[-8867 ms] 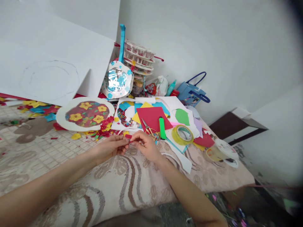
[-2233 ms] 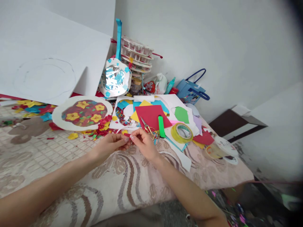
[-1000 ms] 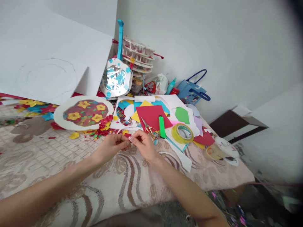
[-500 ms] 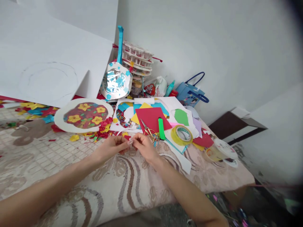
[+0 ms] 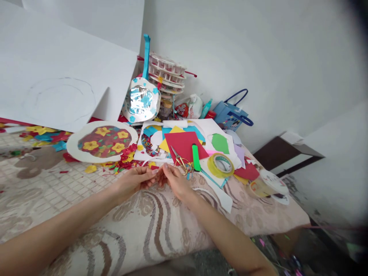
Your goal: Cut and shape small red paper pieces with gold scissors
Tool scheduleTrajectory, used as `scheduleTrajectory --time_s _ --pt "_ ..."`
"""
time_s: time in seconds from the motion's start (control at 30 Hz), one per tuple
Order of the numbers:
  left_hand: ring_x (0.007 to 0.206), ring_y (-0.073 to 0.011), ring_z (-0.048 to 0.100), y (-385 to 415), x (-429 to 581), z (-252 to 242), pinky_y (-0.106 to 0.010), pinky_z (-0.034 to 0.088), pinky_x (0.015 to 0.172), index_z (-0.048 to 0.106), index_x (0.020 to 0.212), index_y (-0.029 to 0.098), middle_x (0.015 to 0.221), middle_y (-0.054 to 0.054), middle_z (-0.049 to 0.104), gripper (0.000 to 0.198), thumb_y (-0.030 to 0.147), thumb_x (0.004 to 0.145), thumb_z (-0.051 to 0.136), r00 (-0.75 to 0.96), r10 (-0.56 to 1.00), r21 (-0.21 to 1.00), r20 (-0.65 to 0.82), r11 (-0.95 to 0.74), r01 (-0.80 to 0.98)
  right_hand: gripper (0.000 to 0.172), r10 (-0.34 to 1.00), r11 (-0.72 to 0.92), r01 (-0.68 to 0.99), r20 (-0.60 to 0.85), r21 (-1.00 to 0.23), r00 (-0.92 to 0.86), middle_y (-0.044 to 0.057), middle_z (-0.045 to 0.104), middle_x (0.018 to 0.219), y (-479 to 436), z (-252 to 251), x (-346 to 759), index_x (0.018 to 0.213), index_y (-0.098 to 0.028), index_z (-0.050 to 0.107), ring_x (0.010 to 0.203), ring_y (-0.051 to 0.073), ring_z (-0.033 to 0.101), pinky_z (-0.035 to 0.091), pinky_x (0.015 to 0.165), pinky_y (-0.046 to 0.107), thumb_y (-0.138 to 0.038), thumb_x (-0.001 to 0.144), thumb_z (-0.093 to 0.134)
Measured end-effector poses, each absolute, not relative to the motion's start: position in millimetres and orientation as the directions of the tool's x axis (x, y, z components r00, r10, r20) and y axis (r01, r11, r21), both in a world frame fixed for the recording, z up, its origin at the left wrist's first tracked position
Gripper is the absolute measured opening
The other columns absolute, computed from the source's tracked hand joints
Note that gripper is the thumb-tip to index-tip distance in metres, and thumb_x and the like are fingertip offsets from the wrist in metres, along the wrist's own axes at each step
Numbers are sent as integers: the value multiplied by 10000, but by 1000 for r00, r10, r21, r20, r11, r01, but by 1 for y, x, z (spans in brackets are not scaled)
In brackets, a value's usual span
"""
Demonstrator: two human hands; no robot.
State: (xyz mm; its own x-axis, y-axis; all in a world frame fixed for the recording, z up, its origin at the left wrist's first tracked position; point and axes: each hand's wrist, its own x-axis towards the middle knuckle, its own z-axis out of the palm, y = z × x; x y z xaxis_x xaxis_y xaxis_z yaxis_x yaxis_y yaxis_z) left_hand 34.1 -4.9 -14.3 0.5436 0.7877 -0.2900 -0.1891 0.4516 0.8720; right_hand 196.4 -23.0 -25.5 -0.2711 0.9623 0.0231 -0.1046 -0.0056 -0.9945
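Note:
My left hand and my right hand meet above the tablecloth, thumbs and fingertips pinched close together. Whatever lies between the fingers is too small to make out. A bit of red paper shows just behind the fingertips. Beyond my right hand, gold-handled scissors rest on a red paper sheet, beside a green utility knife. To the left lies a white scalloped frame with a clear middle bearing yellow flowers and green leaves. Small red flowers sit at its edge.
A roll of yellow tape lies at the right, near a plastic tub. White boards lean at the back left. Behind are a blue-and-white handled fan shape, a stacked white tiered piece and a blue bag.
The fingers of both hands have shifted slightly; my right thumb and index finger now point more upward. A pale, shiny bit seen at the fingertips earlier no longer shows.

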Motion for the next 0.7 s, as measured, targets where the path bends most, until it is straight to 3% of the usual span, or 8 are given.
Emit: scheduleTrajectory --time_s 0.23,0.47,0.7 --pt "509 -65 476 -3 33 -17 -169 365 479 594 622 123 544 16 543 252 331 661 731 524 774 846 -357 505 -171 356 963 50 -3 49 -999 -264 -16 533 626 -24 -22 196 719 -207 518 530 107 480 408 512 237 -548 813 474" --pt "598 -80 529 -5 33 -13 -186 424 580 632 703 128 699 -18 612 217 319 663 729 583 756 880 -296 454 -142 339 967 98 65 80 -993 -242 -32 503 600 -22 -20 199 710 -200 478 505 98 455 366 481 222 -519 824 471" --pt "592 -112 524 -6 36 -11 -228 430 595 626 685 143 651 -7 613 281 414 656 695 546 812 969 -207 247 -1 260 953 245 274 178 -930 -246 -30 485 653 -23 -20 203 756 -194 492 568 98 456 376 524 211 -440 839 488"
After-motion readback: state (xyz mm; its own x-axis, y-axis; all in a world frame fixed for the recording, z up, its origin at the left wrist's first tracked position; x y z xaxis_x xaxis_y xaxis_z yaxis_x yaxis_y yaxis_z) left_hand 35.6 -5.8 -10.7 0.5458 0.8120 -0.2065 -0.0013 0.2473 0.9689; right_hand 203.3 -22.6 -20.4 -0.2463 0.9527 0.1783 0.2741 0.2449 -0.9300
